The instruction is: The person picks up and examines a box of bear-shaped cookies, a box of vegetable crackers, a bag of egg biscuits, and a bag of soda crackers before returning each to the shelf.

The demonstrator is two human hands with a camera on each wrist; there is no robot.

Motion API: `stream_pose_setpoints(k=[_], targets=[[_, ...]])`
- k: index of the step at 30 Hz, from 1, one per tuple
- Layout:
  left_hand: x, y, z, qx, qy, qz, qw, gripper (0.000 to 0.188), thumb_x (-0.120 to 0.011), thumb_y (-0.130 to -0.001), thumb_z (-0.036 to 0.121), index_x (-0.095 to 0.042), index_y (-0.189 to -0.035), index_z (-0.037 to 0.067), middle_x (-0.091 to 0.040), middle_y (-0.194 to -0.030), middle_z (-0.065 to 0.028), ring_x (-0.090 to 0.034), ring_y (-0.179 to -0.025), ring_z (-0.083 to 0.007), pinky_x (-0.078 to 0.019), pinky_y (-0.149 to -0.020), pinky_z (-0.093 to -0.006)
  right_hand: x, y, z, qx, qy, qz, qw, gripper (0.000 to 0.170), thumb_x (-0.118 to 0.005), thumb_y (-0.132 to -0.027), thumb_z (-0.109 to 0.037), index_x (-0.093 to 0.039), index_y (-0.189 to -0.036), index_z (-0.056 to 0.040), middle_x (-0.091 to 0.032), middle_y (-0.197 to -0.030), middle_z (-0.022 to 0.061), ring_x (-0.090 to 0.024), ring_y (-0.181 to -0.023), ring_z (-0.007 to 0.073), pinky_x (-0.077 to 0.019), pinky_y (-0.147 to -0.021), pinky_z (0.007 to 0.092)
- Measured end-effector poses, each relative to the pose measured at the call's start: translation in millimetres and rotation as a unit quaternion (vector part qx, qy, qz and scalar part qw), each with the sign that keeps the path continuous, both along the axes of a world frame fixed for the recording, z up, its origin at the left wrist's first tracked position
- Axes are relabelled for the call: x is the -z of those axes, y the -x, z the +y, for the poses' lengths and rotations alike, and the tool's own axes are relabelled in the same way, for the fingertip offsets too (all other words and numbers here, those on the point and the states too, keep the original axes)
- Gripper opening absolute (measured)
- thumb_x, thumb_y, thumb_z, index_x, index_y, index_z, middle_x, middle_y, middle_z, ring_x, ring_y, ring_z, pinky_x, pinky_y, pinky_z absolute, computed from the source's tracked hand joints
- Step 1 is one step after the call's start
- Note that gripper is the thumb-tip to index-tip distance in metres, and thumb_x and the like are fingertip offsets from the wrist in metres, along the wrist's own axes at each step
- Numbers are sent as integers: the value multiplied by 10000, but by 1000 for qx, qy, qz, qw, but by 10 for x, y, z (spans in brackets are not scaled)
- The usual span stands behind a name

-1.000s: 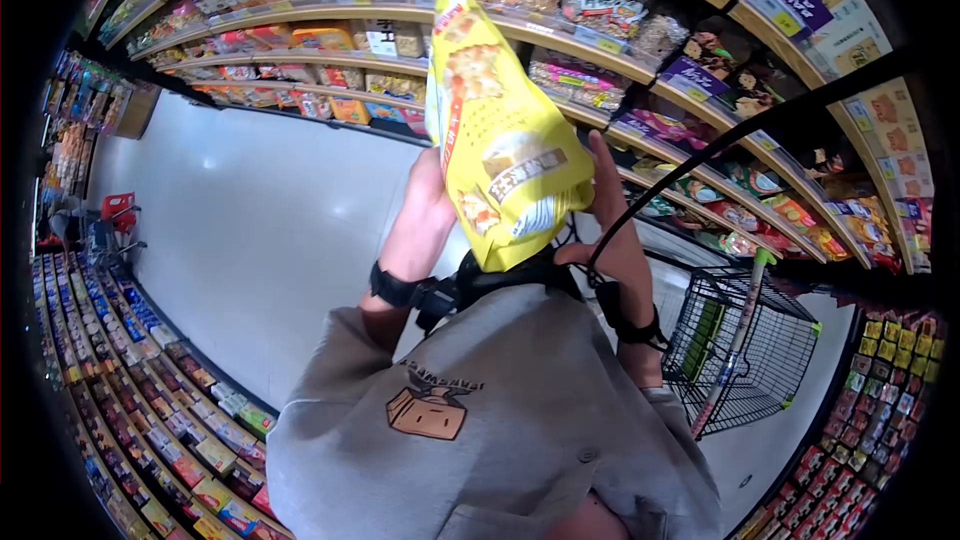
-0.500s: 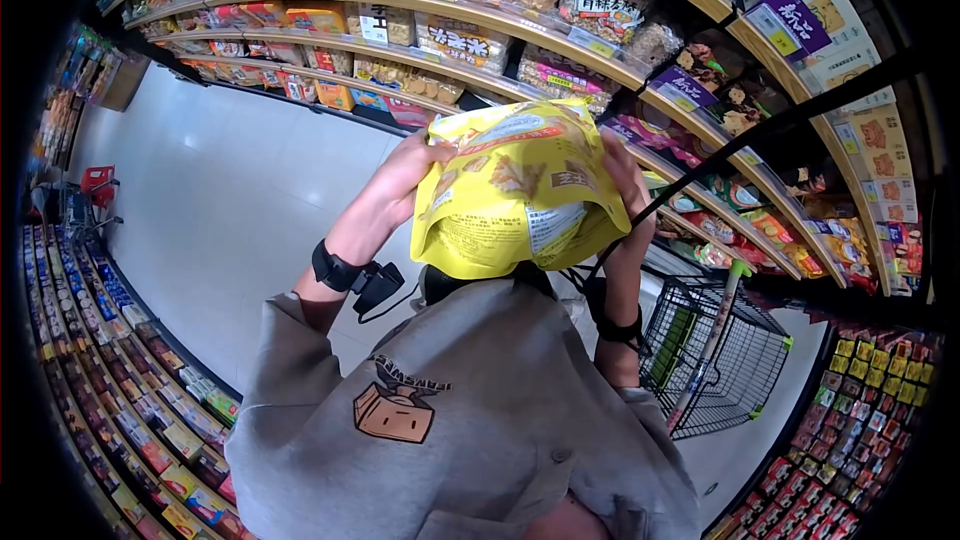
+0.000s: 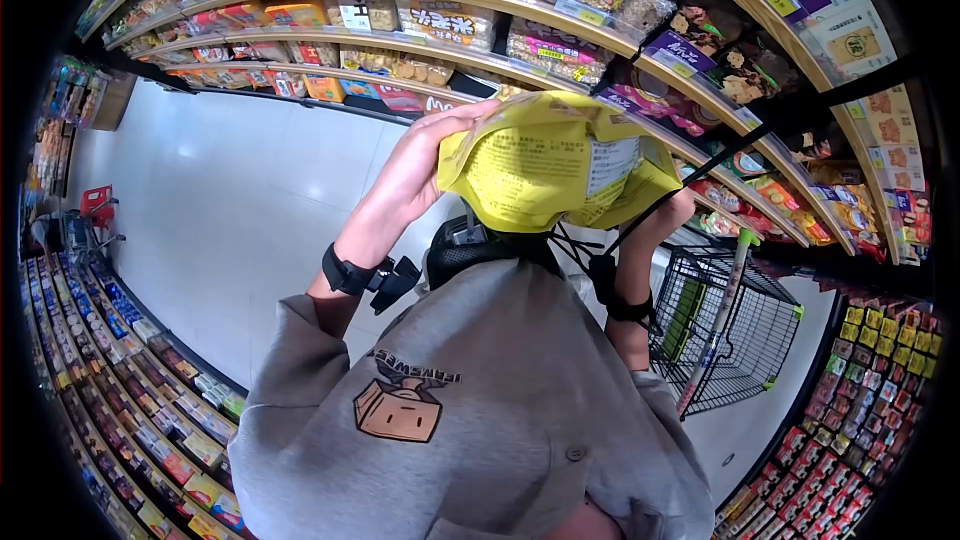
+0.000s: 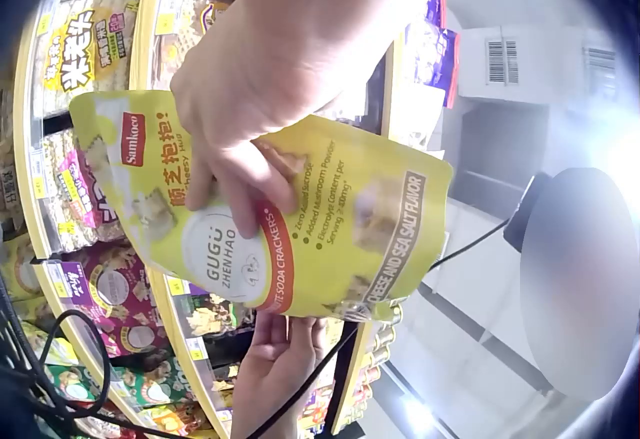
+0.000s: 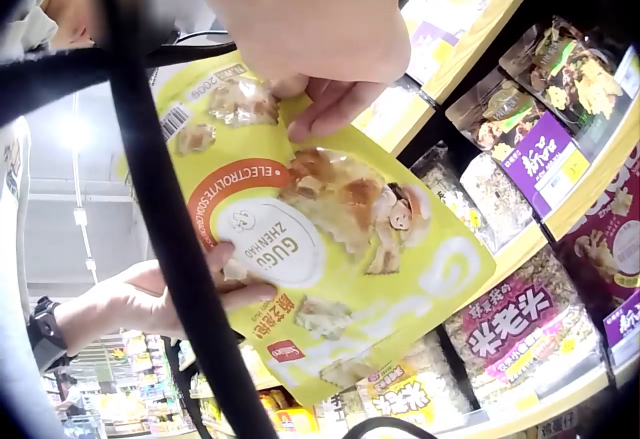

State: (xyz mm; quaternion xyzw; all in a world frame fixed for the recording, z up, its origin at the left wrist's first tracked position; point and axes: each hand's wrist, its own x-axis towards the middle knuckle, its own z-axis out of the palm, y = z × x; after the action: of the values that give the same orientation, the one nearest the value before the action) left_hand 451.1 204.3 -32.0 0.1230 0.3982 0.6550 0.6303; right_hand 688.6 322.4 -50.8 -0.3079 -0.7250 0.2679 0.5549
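A yellow cracker bag (image 3: 555,165) is held up in front of the chest, its printed back and base facing the head camera. My left hand (image 3: 415,165) grips the bag's left edge. At the opposite edge my right hand (image 3: 660,225) is partly hidden behind it. In the left wrist view, the left fingers lie curled over the front of the bag (image 4: 320,219), with the right hand (image 4: 270,369) at its lower edge. The right wrist view has my right hand (image 5: 320,49) pinching an edge of the bag (image 5: 330,209), the left hand (image 5: 150,304) across from it.
Shelves of packaged snacks (image 3: 450,25) curve across the front and right. A wire shopping cart (image 3: 720,330) stands at the right. Another cart (image 3: 95,215) is far left, beyond the pale floor (image 3: 240,180). More shelves (image 3: 130,410) line the lower left.
The bag has tipped from standing tall to foreshortened, its back turned toward the head camera, and has shifted right. Both hands have moved with it, the right one now lower.
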Motion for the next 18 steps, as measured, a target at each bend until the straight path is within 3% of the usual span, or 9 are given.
stream_pose_setpoints(k=[11,14,16,18], targets=[[-44,-39,35,-14,-1,-8,1000,349,-438,-960,38,-518,-1266,-107,-613,-1194,-190,-670,-1000,-193,-579,-853,-266,87,-29,-25,29,64,56,996,174,-638,-837,-46,-685,-937,88,-713,-863,119,-654,-763,158,-497,-763,278],[-146,-66,0,-3,0,12,1000,356,-423,-970,59,-517,-1284,-82,-620,-1192,-175,-671,-1000,-187,-579,-851,-258,103,-34,-24,27,27,73,997,169,-641,-822,-31,-689,-935,86,-713,-868,120,-657,-773,166,-497,-779,285],[-231,-90,-43,45,-25,94,994,516,-457,-988,275,-420,-1403,-27,-496,-1395,-135,-496,-1268,-197,-421,-1049,-328,65,-44,-52,42,9,46,998,167,-639,-820,-28,-689,-933,85,-712,-877,120,-657,-777,169,-497,-782,287],[-310,-186,-77,26,-72,36,996,528,-439,-1004,318,-400,-1412,-14,-482,-1391,-160,-500,-1268,-214,-434,-1049,-348,62,-42,-67,58,-8,19,998,166,-636,-818,-25,-690,-931,85,-712,-886,120,-658,-781,173,-497,-786,289]])
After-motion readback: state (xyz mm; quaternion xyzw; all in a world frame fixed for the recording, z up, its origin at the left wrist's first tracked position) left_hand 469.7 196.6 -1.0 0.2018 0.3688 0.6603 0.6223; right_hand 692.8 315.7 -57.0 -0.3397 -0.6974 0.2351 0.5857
